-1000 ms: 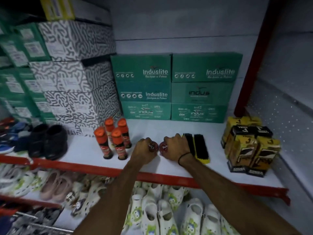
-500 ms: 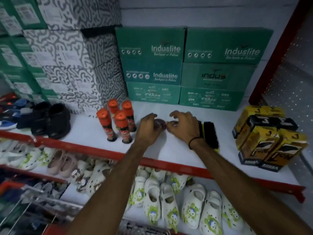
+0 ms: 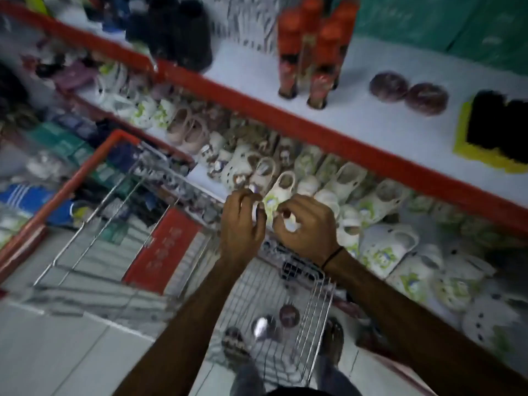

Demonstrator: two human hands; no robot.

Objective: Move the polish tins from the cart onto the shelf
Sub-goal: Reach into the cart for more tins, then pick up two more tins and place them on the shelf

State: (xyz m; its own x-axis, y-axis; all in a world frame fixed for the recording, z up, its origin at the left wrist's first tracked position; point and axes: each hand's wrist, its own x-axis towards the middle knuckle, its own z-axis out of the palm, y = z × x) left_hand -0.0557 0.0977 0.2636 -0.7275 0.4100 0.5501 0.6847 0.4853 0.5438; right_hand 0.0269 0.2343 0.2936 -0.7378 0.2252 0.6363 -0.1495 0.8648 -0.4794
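Two round dark-red polish tins (image 3: 388,86) (image 3: 426,98) lie side by side on the white shelf (image 3: 371,124), between the orange-capped bottles and the brushes. In the wire cart (image 3: 285,270) below me lie two more tins: a dark one (image 3: 289,315) and a shiny one (image 3: 263,327). My left hand (image 3: 243,224) and my right hand (image 3: 305,224) hover close together above the cart's far end, fingers curled and loosely apart, nothing in them. The frame is blurred.
Several orange-capped bottles (image 3: 311,50) stand left of the shelved tins. Black brushes with yellow backs (image 3: 497,130) lie to their right. A red shelf rail (image 3: 328,132) runs across. White children's clogs (image 3: 371,212) fill the lower shelf. My feet (image 3: 234,344) stand by the cart.
Both hands let go of the two tins on the shelf and drew back down over the cart. The view swung down from the shelf to the cart and floor.
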